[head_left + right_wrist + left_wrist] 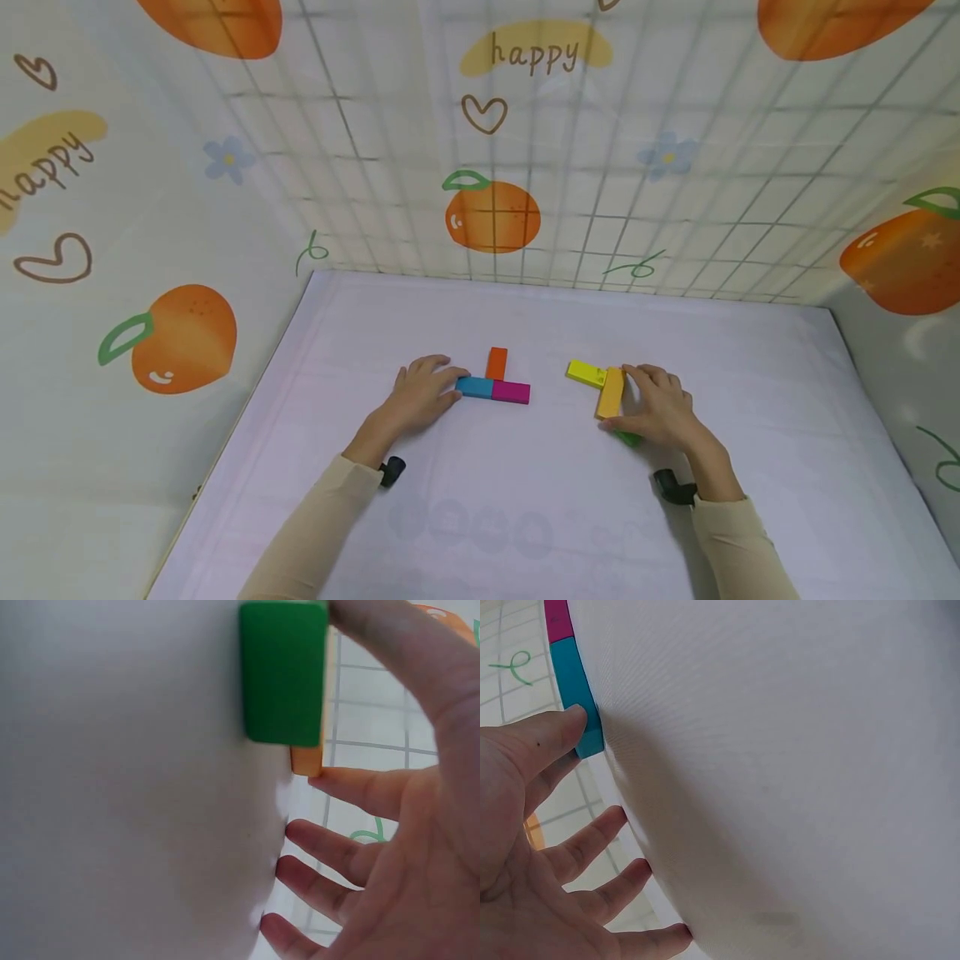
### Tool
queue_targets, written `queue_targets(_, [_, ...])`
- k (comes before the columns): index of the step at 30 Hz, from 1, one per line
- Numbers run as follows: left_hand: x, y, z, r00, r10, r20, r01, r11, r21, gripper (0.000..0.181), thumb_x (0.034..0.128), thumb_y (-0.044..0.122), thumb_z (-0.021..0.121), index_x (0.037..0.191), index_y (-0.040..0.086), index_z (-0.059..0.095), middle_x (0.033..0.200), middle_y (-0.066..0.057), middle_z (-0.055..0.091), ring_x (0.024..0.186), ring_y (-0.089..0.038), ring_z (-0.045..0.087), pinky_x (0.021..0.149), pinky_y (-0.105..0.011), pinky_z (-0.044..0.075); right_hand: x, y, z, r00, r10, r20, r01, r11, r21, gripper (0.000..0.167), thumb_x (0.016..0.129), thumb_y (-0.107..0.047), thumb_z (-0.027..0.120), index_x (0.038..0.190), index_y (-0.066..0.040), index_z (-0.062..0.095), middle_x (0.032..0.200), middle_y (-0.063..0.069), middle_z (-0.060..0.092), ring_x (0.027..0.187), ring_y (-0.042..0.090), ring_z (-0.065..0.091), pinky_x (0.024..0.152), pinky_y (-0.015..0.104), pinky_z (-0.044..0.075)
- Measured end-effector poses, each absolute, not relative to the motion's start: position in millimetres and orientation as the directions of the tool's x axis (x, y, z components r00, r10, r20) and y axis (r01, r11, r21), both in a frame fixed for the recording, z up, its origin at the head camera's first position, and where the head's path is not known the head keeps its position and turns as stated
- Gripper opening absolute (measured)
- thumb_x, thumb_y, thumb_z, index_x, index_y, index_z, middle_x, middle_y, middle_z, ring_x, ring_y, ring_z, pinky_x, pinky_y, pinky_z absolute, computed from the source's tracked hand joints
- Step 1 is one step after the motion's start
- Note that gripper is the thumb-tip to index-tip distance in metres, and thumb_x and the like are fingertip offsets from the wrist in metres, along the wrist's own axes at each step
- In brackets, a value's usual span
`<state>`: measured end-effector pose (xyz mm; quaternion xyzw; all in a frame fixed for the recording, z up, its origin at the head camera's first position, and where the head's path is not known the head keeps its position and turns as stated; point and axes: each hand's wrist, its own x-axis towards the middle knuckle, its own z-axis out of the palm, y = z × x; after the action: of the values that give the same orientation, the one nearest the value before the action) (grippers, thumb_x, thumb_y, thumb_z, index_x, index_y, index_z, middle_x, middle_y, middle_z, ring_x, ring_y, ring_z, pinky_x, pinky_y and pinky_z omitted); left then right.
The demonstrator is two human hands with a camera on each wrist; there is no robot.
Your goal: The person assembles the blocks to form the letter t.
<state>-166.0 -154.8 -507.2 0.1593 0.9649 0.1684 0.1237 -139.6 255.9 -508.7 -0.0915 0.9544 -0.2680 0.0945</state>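
My left hand (422,396) pinches the left end of a blue block (475,387) between thumb and index finger; its other fingertips rest on the table in the left wrist view. End to end with the blue block lies a magenta block (512,392), and an orange-red block (497,364) stretches away behind their joint. At the right, my right hand (660,408) holds an amber block (611,394) by its two ends, thumb near and index finger far. A yellow block (586,373) touches its left side. Partly hidden under the thumb is a green block (283,675).
The white table (495,475) carries both block groups, with a gap between them. Behind it hangs a patterned cloth (360,208) with oranges and hearts, and more cloth walls flank both sides. Dark wrist cameras (675,487) sit on both wrists.
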Motion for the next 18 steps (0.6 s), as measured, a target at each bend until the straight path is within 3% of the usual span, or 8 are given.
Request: queue_targets(18, [-163.0,-155.4,-503.5,-0.916,0.375,-0.145,0.292,0.868,0.401,0.038,0.1006,0.029,0.062,0.138,0.029,0.06,0.153,-0.01,0.04,0.141,-0.038,0.028,0.109,-0.073,0.018,-140.9,253.3,-506.1,-0.965,-0.216,-0.151,-0.114,0.86,-0.497,0.098,0.075,-0.048,0.086,0.147,0.001,0.04,0.146,0.033,0.031,0.131,0.056,0.026,0.093,0.073,0.029])
